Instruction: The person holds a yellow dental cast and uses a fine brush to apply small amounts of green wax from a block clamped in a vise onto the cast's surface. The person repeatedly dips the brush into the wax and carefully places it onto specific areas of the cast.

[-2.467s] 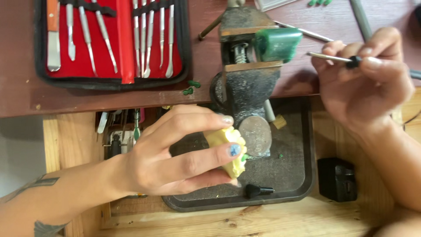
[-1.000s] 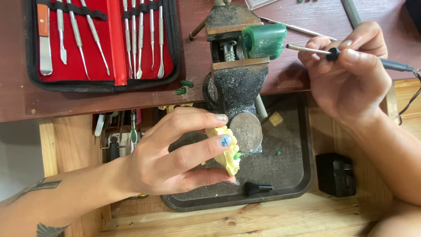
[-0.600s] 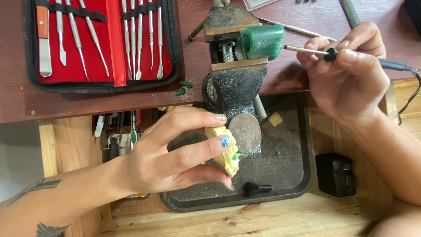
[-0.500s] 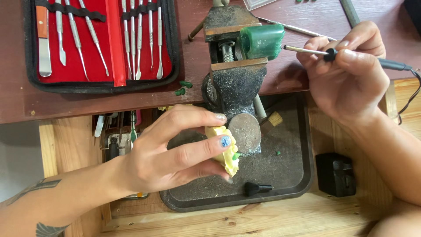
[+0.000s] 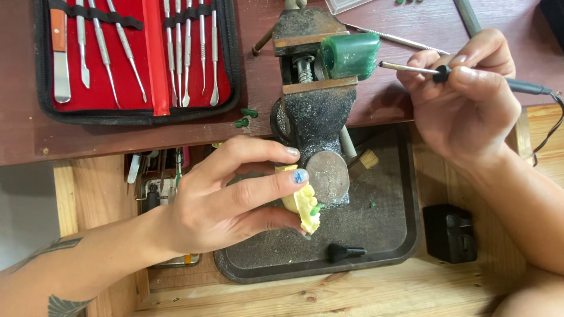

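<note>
In front of the bench vise [image 5: 314, 111], head view: left hand [image 5: 226, 202] pinches a yellow dental cast [image 5: 302, 205], a green wax bit on its edge, just beside the vise's round base over the dark tray [image 5: 405, 235]. Right of the vise, right hand [image 5: 467, 100] is closed pen-style on a corded wax tool [image 5: 435, 71]; its long axis runs sideways, tip pointing left, almost touching the green wax block [image 5: 351, 56] in the vise. Risk: a slip could gouge the block; a loose pinch could drop the cast.
</note>
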